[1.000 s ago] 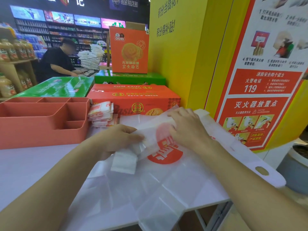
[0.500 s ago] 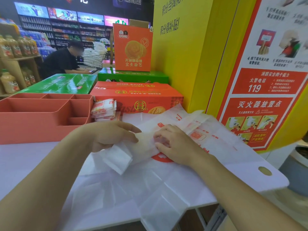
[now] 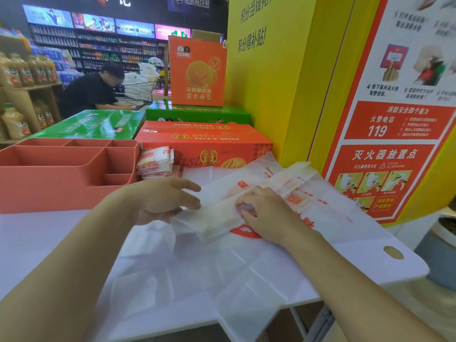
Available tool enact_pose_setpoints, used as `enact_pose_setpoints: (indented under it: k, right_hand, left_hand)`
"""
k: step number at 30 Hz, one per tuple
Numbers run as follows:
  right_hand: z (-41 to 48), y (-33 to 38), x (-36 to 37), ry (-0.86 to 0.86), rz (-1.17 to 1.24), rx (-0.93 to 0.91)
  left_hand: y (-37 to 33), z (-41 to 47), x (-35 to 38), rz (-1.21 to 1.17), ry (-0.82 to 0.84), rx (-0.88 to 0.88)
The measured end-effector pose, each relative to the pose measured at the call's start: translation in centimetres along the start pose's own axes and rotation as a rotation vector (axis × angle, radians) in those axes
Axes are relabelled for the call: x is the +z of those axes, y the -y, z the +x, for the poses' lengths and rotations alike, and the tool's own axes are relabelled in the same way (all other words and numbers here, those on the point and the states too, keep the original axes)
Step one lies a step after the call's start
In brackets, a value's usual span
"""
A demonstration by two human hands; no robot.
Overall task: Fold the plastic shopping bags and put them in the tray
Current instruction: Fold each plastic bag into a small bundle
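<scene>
A white plastic bag folded into a long strip (image 3: 266, 191) lies slantwise on top of other flat white bags (image 3: 202, 272) with red print. My right hand (image 3: 269, 215) has its fingers curled down onto the strip near the middle, pinching its edge. At the strip's near left end, my left hand (image 3: 160, 201) has straight, spread fingers and its thumb touches the plastic. The coral tray (image 3: 61, 188) with several compartments stands at the left. A stack of folded bags (image 3: 155, 161) sits beside the tray's right wall.
Orange (image 3: 204, 139) and green (image 3: 93, 124) cartons stand behind the white table (image 3: 37, 243). A yellow pillar (image 3: 283, 82) with a red fire-safety poster (image 3: 385, 154) closes off the right. A person in black (image 3: 91, 92) bends by a shopping cart far behind.
My right hand slid left along the strip towards my left hand. My left hand loosened its grip and spread its fingers. The strip's left end dropped flatter.
</scene>
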State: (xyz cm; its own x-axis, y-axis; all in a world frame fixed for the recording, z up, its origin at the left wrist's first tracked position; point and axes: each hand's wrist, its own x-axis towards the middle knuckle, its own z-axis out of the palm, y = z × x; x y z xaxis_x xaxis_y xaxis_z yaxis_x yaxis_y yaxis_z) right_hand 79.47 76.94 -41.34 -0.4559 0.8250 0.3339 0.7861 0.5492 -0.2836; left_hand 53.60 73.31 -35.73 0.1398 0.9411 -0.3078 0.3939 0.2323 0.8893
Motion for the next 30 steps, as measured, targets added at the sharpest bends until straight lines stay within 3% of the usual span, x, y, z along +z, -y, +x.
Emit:
enact_pose_setpoints:
  k: [3, 7, 11, 18, 26, 30]
  right_hand:
    - [-0.1, 0.2, 0.1, -0.038, 0.041, -0.084]
    - [-0.3, 0.8, 0.1, 0.032, 0.064, -0.177]
    - [-0.3, 0.9, 0.4, 0.030, 0.081, -0.170]
    - [-0.8, 1.1, -0.3, 0.049, 0.234, -0.073]
    - [-1.3, 2.2, -0.3, 0.120, 0.170, -0.205]
    - [-1.4, 2.2, -0.1, 0.114, 0.142, -0.270]
  left_hand:
    - [-0.3, 0.1, 0.5, -0.111, -0.057, 0.052]
    - [-0.8, -0.4, 1.0, -0.296, -0.014, 0.062]
    - [-0.7, -0.5, 1.9, -0.358, 0.015, 0.057]
    - [0.2, 0.2, 2.5, -0.102, 0.020, 0.076]
    - [0.4, 0.6, 2.8, 0.040, -0.050, 0.110]
    - [0.4, 0.5, 2.1, 0.291, -0.161, 0.160]
